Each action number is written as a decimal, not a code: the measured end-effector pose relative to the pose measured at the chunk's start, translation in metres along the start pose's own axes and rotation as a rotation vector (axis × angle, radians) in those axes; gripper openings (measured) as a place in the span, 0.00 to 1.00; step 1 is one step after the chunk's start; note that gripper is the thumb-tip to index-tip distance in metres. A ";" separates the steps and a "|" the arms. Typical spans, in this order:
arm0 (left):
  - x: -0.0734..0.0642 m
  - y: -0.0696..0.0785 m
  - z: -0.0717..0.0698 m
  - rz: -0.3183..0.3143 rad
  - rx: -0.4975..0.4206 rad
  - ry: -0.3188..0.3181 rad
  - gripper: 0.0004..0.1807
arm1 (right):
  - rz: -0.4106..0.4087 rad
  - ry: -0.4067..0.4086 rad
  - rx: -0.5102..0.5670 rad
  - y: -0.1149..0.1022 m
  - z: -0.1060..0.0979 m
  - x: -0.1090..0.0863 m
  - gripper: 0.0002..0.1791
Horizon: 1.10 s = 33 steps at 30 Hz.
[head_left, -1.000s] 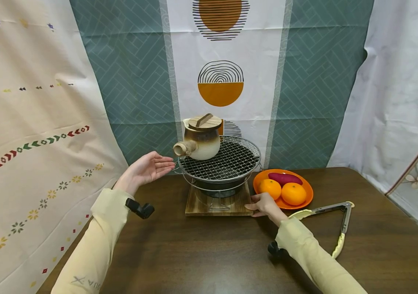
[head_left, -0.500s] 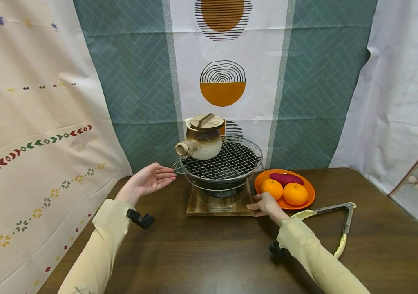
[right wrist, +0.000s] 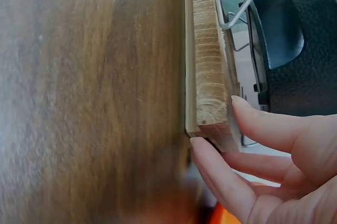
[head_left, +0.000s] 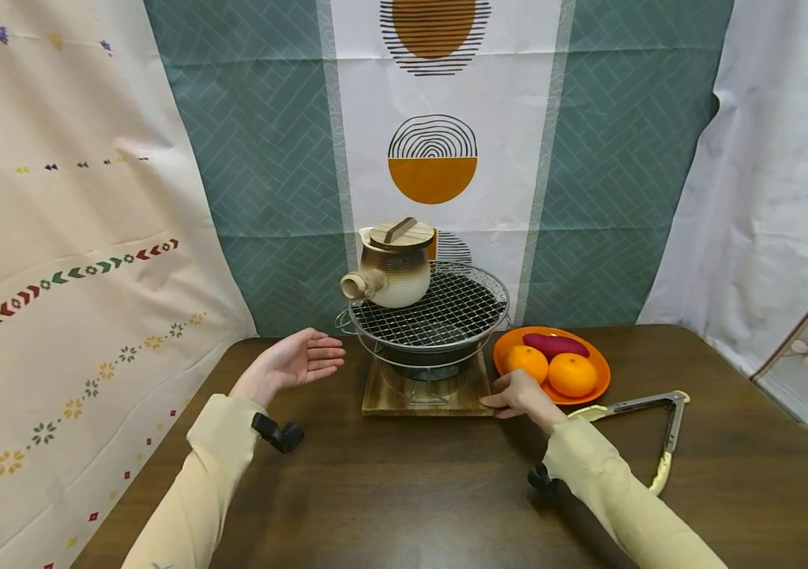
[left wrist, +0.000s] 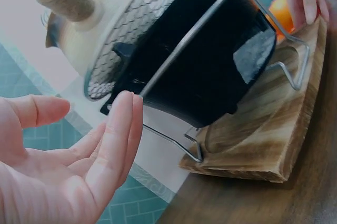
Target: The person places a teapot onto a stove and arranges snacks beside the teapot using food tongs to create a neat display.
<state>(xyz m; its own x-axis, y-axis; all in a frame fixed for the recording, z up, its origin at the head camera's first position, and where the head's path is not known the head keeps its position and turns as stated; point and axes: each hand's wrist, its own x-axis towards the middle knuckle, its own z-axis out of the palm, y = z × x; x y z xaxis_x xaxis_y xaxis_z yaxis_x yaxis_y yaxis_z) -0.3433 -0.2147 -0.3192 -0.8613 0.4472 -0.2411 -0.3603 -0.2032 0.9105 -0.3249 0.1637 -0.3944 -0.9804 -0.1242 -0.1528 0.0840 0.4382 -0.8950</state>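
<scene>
Backdrop (head_left: 268,158): teal and white cloth behind a dark wood table (head_left: 389,490).
Board (head_left: 466,395): towards the table's far side, bearing the grill (head_left: 460,308); its near edge runs left to right.
Right hand (head_left: 526,397): nearer the board, pinching its near right corner, fingertips narrowly set about the wood; the board stretches leftward from that grip.
Left hand (head_left: 300,359): palm showing, fingers nearly straight, holding nothing, left of the board and apart from it; whether it touches the grill I cannot tell.
Pot (head_left: 404,276): upright, lidded, on the grill's left part, handle (head_left: 361,284) jutting left.
Plate (head_left: 603,367): right of the board, holding oranges (head_left: 573,375).
Tongs (head_left: 673,429): spread, beyond the plate's right.
</scene>
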 end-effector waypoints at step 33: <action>0.022 -0.053 -0.008 -0.036 0.064 0.100 0.18 | -0.221 -0.081 -0.179 -0.023 -0.061 -0.036 0.22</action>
<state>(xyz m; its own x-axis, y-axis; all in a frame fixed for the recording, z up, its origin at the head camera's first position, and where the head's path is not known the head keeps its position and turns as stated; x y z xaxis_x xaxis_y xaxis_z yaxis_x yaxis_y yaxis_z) -0.3460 -0.2012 -0.3759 -0.8809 0.3631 -0.3037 -0.3711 -0.1314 0.9193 -0.3021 0.2126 -0.3427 -0.9536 -0.3012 -0.0019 -0.1695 0.5419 -0.8232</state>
